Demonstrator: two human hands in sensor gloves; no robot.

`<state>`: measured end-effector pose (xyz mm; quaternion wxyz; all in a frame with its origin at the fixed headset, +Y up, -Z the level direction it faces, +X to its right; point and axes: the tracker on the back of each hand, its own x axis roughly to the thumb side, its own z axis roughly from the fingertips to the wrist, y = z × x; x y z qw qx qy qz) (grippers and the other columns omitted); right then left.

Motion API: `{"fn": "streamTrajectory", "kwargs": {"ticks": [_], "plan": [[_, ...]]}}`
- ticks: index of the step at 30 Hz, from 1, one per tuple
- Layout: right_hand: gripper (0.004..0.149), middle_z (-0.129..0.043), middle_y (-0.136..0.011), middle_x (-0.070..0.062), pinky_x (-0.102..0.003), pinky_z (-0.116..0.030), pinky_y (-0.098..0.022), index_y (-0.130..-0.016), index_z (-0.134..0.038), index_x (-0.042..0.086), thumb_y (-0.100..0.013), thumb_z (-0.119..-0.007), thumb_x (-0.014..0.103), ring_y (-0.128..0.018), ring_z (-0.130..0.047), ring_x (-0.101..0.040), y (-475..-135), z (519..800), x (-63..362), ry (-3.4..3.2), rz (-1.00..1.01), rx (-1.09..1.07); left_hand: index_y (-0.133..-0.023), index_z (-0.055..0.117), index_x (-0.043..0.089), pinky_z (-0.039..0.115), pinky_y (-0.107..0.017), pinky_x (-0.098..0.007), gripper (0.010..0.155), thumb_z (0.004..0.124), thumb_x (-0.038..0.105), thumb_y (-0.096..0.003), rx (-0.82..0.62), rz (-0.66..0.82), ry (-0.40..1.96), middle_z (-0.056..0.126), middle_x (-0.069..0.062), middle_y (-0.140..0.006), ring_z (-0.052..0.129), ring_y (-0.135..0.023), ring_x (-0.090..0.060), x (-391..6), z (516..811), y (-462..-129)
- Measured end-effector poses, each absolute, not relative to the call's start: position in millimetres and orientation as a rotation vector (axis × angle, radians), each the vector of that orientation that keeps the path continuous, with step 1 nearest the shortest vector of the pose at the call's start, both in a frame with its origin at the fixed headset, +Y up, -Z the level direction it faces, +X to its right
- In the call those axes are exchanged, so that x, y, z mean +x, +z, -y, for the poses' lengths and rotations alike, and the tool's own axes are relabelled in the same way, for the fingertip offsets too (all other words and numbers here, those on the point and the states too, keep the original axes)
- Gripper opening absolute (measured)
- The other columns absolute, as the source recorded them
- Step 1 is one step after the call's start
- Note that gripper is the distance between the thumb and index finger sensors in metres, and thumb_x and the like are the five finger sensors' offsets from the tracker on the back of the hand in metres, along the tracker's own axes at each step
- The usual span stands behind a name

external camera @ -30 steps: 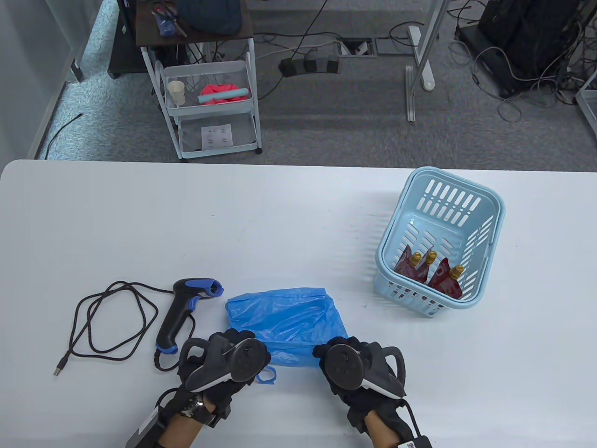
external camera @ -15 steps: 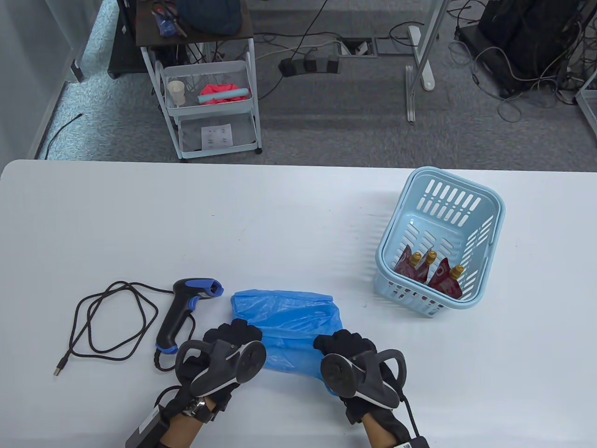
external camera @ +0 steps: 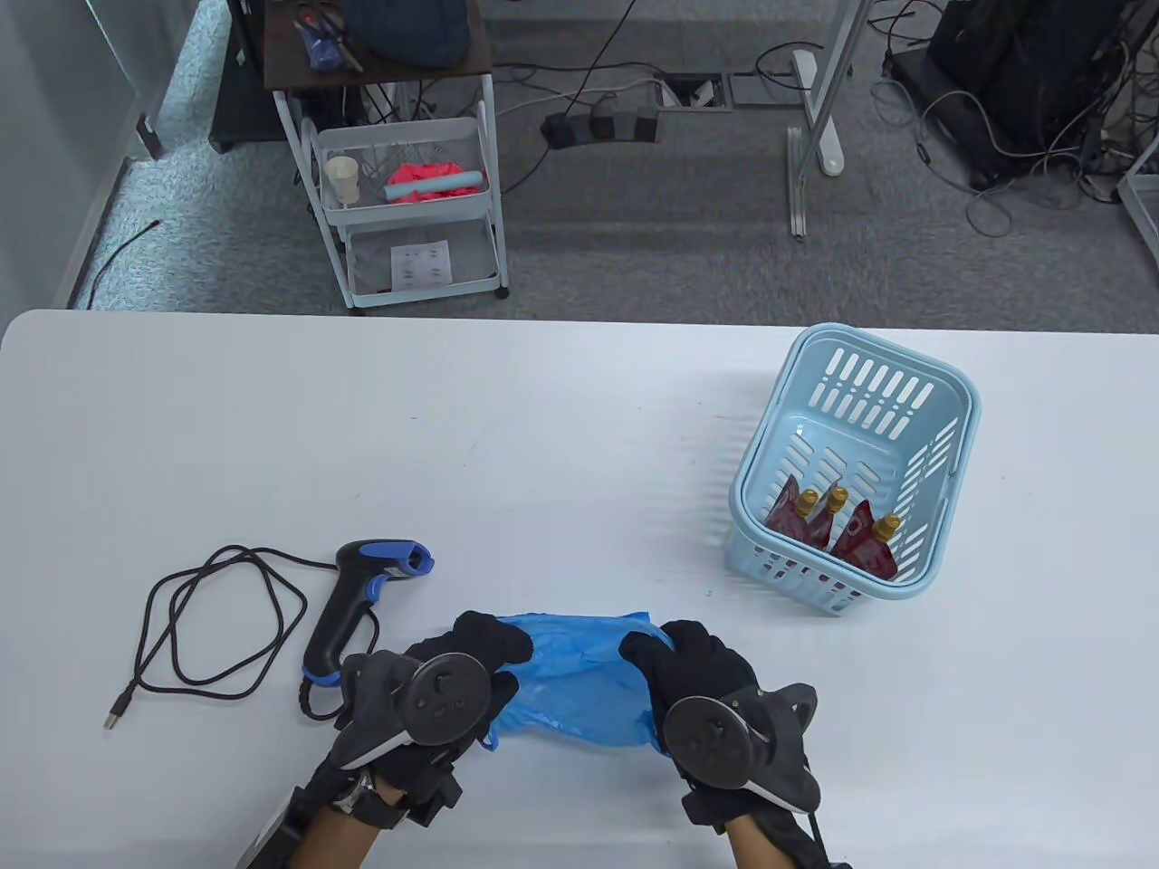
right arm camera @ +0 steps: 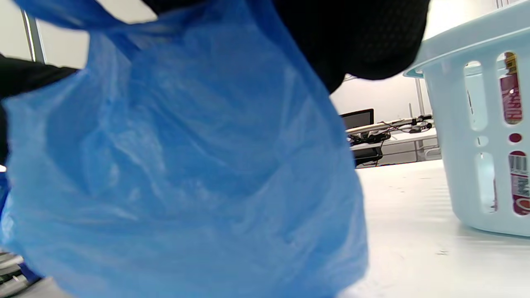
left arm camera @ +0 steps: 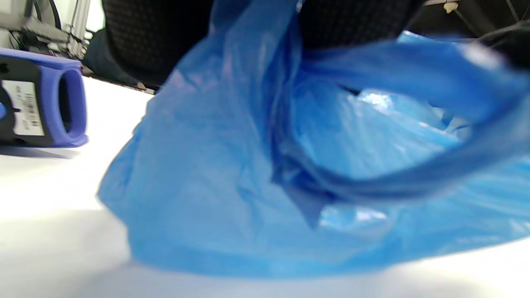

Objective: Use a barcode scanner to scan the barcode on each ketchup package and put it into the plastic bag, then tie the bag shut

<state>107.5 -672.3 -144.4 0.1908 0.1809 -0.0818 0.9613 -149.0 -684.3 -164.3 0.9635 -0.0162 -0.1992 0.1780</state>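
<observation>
A crumpled blue plastic bag [external camera: 579, 679] lies near the table's front edge, held between both hands. My left hand [external camera: 471, 647] grips its left side and my right hand [external camera: 675, 656] grips its right side. In the left wrist view the blue plastic bag [left arm camera: 256, 165] bulges with an open fold, and in the right wrist view the bag [right arm camera: 178, 165] fills most of the frame. The black and blue barcode scanner [external camera: 358, 602] lies to the left of the bag with its cable [external camera: 208, 625] coiled beside it. Red ketchup packages [external camera: 838, 534] with gold caps stand in the light blue basket [external camera: 942, 380].
The basket stands at the right of the white table [external camera: 453, 434]. Beyond the far edge are a white cart [external camera: 407, 199], a table leg and floor cables. The scanner's blue head [left arm camera: 45, 107] sits close to the left hand.
Both hands have moved forward over the bag and closed on its sides, bunching it up and drawing it toward the table's front edge. The scanner and basket have stayed put.
</observation>
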Motion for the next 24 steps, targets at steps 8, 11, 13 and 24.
{"fn": "streamTrajectory", "kwargs": {"ticks": [8,11,13,24], "plan": [[0.038,-0.078,-0.087,-0.018,-0.041,-0.081,-0.040,-0.091,-0.080,0.015,-0.053,-0.074,0.013,-0.048,-0.090,-0.020,-154.6,674.8,123.3,2.489,-0.036,0.460,-0.085,0.078,0.032,0.091,-0.037,-0.032,0.047,0.090,0.040,-0.0404,-0.193,0.448,0.554,0.083,0.000,-0.084,0.103,-0.038,-0.008,-157.9,682.8,-169.7],[0.038,-0.078,-0.088,-0.018,-0.040,-0.081,-0.039,-0.092,-0.079,0.014,-0.054,-0.073,0.015,-0.046,-0.090,-0.019,-165.6,696.5,119.7,2.538,-0.157,0.430,-0.085,0.078,0.031,0.091,-0.036,-0.033,0.047,0.090,0.041,-0.0408,-0.258,0.422,0.486,0.082,0.000,-0.084,0.102,-0.037,-0.007,-153.7,699.9,-174.2],[0.040,-0.076,-0.089,-0.018,-0.040,-0.081,-0.039,-0.093,-0.077,0.014,-0.054,-0.074,0.019,-0.046,-0.090,-0.019,-171.8,715.6,113.6,2.622,-0.271,0.419,-0.085,0.077,0.031,0.091,-0.037,-0.033,0.047,0.089,0.040,-0.0412,-0.315,0.400,0.420,0.082,-0.001,-0.084,0.102,-0.037,-0.008,-148.7,720.5,-178.1],[0.075,-0.058,-0.106,-0.023,-0.058,-0.064,-0.063,-0.109,-0.057,0.014,-0.049,-0.077,0.053,-0.080,-0.074,-0.042,-171.7,756.2,90.6,2.778,-0.597,0.576,-0.093,0.072,0.029,0.089,-0.041,-0.036,0.055,0.088,0.041,-0.0418,-0.311,0.341,0.115,0.077,-0.002,-0.092,0.103,-0.043,-0.012,-133.2,759.2,-178.8]]}}
